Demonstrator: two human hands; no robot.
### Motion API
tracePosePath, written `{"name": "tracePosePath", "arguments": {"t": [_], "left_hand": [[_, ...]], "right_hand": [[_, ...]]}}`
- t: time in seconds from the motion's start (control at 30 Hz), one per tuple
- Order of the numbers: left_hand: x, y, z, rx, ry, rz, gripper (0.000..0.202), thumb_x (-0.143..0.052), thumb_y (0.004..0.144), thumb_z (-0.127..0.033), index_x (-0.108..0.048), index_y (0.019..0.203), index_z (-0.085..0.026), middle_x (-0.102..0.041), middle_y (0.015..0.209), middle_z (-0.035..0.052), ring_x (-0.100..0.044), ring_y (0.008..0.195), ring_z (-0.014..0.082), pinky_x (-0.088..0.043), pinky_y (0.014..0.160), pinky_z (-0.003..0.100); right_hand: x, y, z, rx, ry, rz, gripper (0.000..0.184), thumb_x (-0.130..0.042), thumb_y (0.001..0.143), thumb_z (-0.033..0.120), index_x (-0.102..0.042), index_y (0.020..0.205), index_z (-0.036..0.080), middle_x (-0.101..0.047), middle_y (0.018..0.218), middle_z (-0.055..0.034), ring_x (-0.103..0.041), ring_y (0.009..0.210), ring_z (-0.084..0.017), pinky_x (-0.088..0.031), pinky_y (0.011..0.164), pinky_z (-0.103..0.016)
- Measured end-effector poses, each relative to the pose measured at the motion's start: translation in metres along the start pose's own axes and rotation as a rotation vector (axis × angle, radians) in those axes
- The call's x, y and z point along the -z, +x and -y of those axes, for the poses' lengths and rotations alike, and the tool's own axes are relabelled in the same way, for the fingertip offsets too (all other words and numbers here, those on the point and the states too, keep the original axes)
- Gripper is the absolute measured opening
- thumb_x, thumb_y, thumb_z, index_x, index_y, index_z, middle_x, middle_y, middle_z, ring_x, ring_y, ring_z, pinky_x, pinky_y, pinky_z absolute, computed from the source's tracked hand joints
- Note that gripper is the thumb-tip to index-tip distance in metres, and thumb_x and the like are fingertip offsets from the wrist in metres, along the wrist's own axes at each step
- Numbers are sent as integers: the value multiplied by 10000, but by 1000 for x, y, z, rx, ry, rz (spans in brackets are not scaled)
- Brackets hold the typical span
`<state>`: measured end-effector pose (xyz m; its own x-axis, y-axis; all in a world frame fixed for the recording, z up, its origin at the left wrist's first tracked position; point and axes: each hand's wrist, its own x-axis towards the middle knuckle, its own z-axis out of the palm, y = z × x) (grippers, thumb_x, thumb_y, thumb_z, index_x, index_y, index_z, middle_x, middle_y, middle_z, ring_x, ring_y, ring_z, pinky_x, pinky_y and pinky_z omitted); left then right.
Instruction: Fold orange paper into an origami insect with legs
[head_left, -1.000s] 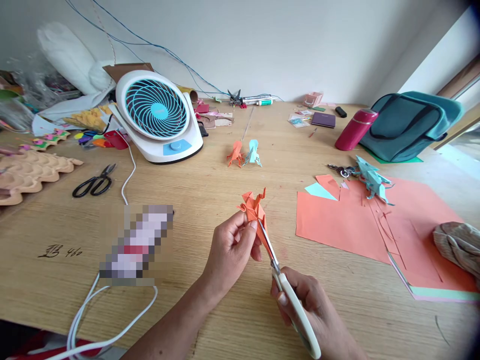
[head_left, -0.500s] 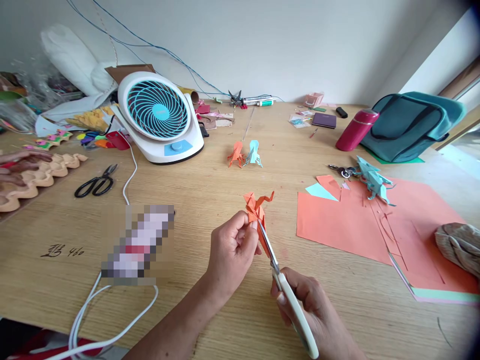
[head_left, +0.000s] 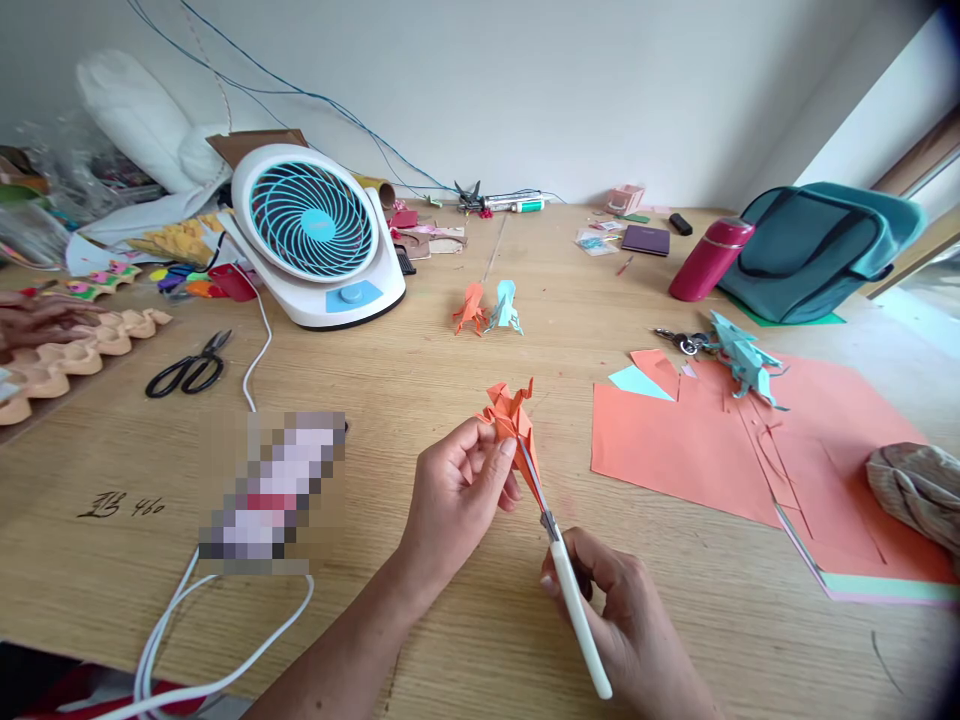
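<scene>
My left hand [head_left: 466,480] pinches an orange origami figure [head_left: 511,410] with folded points at its top, above the middle of the table. My right hand [head_left: 611,590] is closed around the white handles of a pair of scissors [head_left: 577,610]. The narrow blades point up and away from me, their tips against the orange paper beside my left thumb. Whether the tips are inside a fold I cannot tell. Beyond my hands stand a small orange paper insect [head_left: 470,309] and a light blue one [head_left: 505,307].
Orange paper sheets [head_left: 675,460] lie at the right, with a larger blue paper insect [head_left: 744,358] on them. Black scissors [head_left: 191,368], a white fan [head_left: 319,240] and a blurred phone-like object [head_left: 274,490] with white cables are left. A red bottle [head_left: 711,258] leans by a teal bag [head_left: 810,245]. Another person's hand [head_left: 41,315] shows far left.
The orange figure has turned a little in my left hand. The scissors have rolled edge-on and their handles have come together. At far left the other person's hand has shifted.
</scene>
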<state>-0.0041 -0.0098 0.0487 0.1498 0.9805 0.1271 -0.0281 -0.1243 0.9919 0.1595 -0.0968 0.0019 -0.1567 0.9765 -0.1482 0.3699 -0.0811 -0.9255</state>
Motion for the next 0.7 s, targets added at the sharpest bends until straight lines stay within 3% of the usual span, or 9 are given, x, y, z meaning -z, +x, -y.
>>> {"name": "tracePosePath", "arguments": {"t": [0.3,0.7], "left_hand": [[0,3,3,34,-129,-8,171,-664,913,-300,-635,828,-155,-608,650,-25,-601,535,98,-536,416,175],[-1,1,6,-10,-33,-70,187,-619,944,-280,-585,793,-174,-627,599,-37,-642,501,95,-561,471,177]], "right_hand": [[-1,-1,-8,20,-74,-22,336,-538,960,452,-488,744,199,-412,668,40,-361,623,-116,-302,567,-249],[-1,-1,-8,24,-94,-43,308,-567,956,409,-465,750,205,-394,676,54,-339,620,-108,-296,565,-239]]}}
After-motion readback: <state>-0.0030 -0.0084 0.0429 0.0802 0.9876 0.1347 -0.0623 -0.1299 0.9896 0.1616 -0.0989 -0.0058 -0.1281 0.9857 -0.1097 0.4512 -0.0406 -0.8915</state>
